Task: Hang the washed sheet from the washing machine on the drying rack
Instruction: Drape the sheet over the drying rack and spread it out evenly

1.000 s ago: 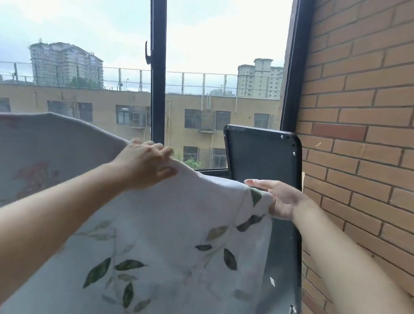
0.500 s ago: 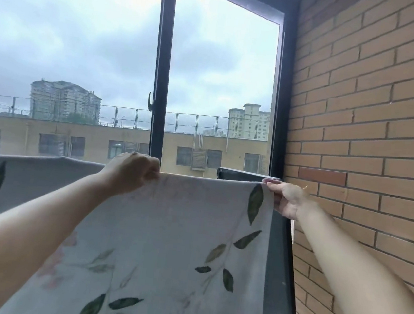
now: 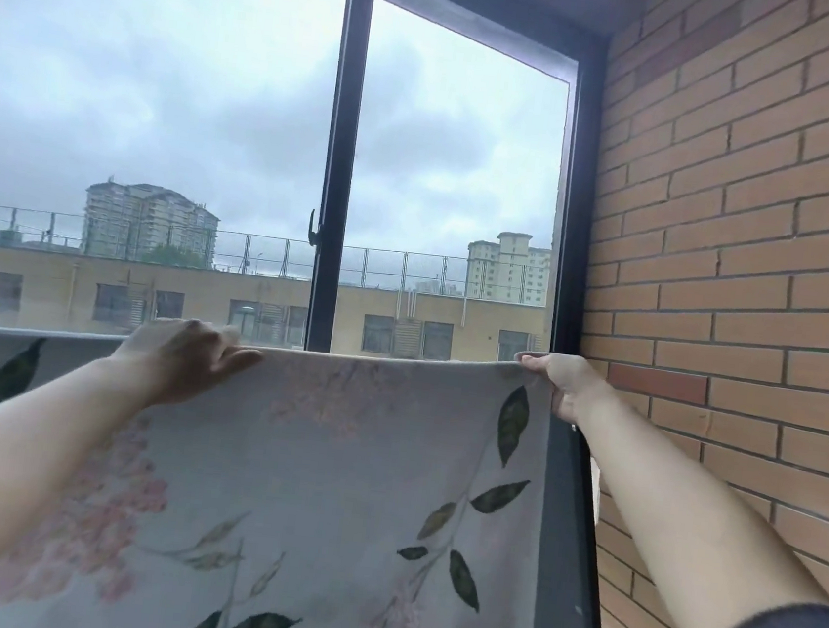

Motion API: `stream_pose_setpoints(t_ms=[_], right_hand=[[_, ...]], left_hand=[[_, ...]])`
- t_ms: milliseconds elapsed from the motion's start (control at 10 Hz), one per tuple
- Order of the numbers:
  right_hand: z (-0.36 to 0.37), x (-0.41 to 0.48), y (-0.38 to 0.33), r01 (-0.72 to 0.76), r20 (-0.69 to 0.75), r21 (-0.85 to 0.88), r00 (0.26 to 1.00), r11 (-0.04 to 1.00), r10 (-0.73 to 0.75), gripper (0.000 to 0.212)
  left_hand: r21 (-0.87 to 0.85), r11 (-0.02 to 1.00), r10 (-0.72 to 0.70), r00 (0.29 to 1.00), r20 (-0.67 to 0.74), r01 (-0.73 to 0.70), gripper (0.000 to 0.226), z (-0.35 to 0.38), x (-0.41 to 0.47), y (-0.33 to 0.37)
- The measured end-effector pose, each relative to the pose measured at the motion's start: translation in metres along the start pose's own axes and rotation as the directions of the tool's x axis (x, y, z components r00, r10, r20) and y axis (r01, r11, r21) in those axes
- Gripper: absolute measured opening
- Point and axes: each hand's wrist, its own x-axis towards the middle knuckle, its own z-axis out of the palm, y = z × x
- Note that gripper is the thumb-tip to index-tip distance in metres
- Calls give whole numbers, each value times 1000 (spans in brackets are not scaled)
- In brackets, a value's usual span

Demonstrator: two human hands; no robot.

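Before the window [image 3: 342, 150], the left hand [image 3: 185, 360] at 9 o'clock grips the sheet [image 3: 334, 459] by its top edge, the right hand [image 3: 562, 382] at 3 o'clock pinches its corner — hanging seems not yet done.

sheet [image 3: 331, 485] floral, held up before window [image 3: 340, 150] | left hand [image 3: 184, 362] grips top edge | right hand [image 3: 557, 381] pinches top-right corner | brick wall [image 3: 745, 248] right

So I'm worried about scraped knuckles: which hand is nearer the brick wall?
Right. The right hand holds the sheet by its corner, close beside the brick wall; the left hand grips the top edge well to the left, away from it.
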Motion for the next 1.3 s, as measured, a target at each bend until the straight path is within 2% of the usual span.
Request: stream_pose_setpoints(t_ms=[100, 200, 300, 400, 500, 600, 700, 800, 900, 1000, 1100, 1200, 1300], right_hand=[[2, 1, -2, 34, -26, 52, 999, 998, -33, 19], [6, 21, 1, 20, -66, -50, 998, 999, -23, 23], [8, 27, 7, 58, -83, -162, 994, 985, -73, 24], [11, 35, 4, 113, -147, -170, 979, 979, -139, 27], [8, 39, 1, 175, -111, -213, 973, 961, -202, 29], [5, 40, 1, 227, -144, -187, 956, 956, -256, 29], [3, 43, 7, 195, -107, -296, 966, 935, -235, 29], [3, 44, 10, 235, -112, -559, 929, 795, -353, 25], [6, 35, 21, 252, 14, -820, 906, 514, -422, 23], [12, 24, 43, 214, 85, -915, 931, 342, -355, 26], [26, 16, 63, 152, 76, -960, 951, 236, -301, 22], [49, 14, 73, 163, 86, -951, 956, 264, -281, 26], [80, 11, 75, 286, 213, -877, 952, 386, -222, 35]], left_hand=[[11, 995, -102, 995, -18, 102, 82, -3, -6, -21], [18, 990, -143, 989, -35, 143, 71, -15, -16, -24], [108, 976, -185, 982, -38, 188, 68, -22, -22, -17], [140, 969, -202, 979, -31, 204, 67, -22, -20, -12], [111, 968, -220, 973, -72, 227, 60, -23, -23, -6], [89, 969, -224, 971, -83, 231, 57, -25, -22, -6], [84, 971, -214, 971, -103, 222, 61, -23, -24, -7], [68, 976, -198, 975, -100, 205, 61, -24, -24, -8], [50, 977, -202, 976, -82, 206, 59, -25, -26, -14], [49, 979, -194, 978, -82, 198, 60, -27, -28, -19], [48, 980, -187, 979, -82, 191, 60, -28, -28, -16], [78, 978, -188, 981, -56, 192, 61, -28, -25, -12], [81, 978, -187, 982, -35, 190, 61, -29, -25, -8]])
